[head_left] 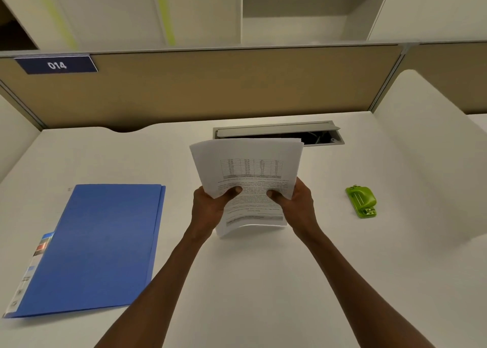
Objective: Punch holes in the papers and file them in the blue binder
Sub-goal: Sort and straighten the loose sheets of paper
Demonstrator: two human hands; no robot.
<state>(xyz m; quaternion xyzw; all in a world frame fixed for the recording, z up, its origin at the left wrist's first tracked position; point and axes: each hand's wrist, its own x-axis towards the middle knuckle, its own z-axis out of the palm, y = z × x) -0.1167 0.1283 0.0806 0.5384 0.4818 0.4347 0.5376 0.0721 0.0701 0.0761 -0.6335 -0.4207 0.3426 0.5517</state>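
Observation:
A stack of printed papers (250, 173) stands on its lower edge on the white desk (263, 281), at the middle. My left hand (210, 208) grips its left side and my right hand (295, 205) grips its right side, thumbs on the printed face. The text faces me upside down, and the bottom edge bows slightly. The blue binder (97, 244) lies closed and flat on the desk to the left, with a printed label strip along its near left edge. A green hole punch (361, 201) sits on the desk to the right, apart from my hands.
A grey cable tray (279, 131) with its lid raised sits in the desk just behind the papers. A tan partition (210, 84) with a blue "014" sign (56, 65) closes the back. A white divider (432, 147) rises on the right.

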